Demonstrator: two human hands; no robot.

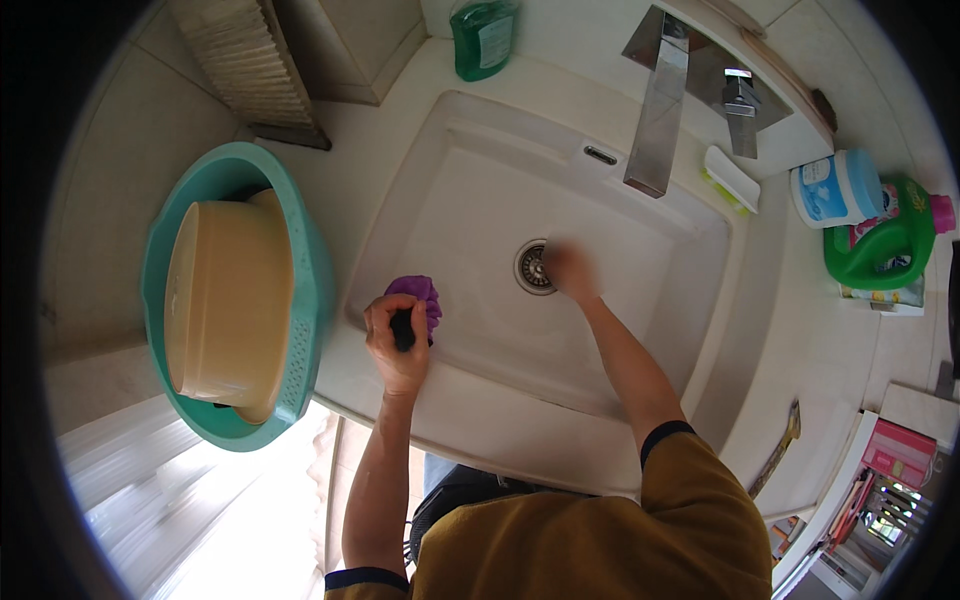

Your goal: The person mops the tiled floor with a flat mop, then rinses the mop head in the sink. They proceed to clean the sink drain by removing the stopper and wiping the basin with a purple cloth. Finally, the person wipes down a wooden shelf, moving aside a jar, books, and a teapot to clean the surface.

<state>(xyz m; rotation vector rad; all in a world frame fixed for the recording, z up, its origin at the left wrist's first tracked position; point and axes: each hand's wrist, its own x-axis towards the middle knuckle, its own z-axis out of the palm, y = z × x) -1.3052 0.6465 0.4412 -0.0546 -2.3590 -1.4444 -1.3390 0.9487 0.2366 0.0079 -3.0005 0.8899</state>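
A white sink basin [480,202] lies before me, with a round metal drain strainer [534,267] in its floor. At the basin's left front corner, my left hand [394,352] grips a small black object [403,330], whose kind I cannot make out. A crumpled purple cloth [415,288] sits against the fingers of this hand and hangs over the basin's edge. My right hand [576,271] is inside the basin at the right side of the strainer, partly covering it. Motion blur hides its fingers and whether it holds anything.
A square metal faucet [660,112] juts over the basin, its lever [741,112] alongside. Left stands a teal plastic tub [309,330] holding a beige container [232,300]. Around the counter are a green soap bottle [484,41], a scrub brush [731,180], a blue-lidded tub [836,187] and a green detergent jug [874,255].
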